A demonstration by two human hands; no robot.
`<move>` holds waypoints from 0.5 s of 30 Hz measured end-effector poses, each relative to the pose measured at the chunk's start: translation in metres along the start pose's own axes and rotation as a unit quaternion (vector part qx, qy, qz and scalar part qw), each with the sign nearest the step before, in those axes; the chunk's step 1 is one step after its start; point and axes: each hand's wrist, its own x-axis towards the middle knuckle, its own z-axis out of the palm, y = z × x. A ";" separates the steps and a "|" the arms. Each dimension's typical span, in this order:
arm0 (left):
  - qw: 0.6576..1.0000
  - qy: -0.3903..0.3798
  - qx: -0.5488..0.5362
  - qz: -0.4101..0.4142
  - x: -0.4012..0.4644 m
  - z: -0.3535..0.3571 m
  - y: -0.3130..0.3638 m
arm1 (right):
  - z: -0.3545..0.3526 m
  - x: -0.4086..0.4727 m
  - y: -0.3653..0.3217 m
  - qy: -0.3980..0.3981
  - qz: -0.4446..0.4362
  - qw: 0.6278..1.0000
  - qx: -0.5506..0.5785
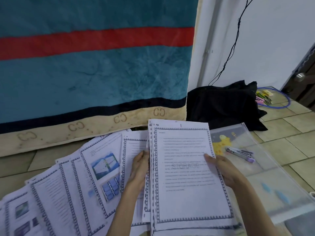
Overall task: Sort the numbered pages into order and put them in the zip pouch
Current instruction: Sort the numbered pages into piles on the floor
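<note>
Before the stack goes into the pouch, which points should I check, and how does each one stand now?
1. Stack of pages held at both sides, by left hand and right hand: ok.
2. Stack edges squared: not ok, left edges are staggered.
3. All pages gathered: not ok, loose pages lie fanned on the floor.
4. Page order: cannot tell, numbers are blurred.
5. Zip pouch free on top: not ok, a stapler lies on it.
6. Pouch zip open: cannot tell.
</note>
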 end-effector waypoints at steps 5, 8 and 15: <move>0.919 0.265 0.269 0.111 0.008 -0.050 -0.002 | 0.031 0.016 0.020 0.040 -0.068 0.989 -0.128; 0.949 0.225 0.206 0.084 0.015 -0.069 -0.008 | 0.039 0.018 0.026 0.065 -0.079 0.984 -0.149; 0.918 0.276 0.227 0.173 -0.008 -0.065 -0.005 | 0.047 0.016 0.028 0.064 -0.089 0.988 -0.108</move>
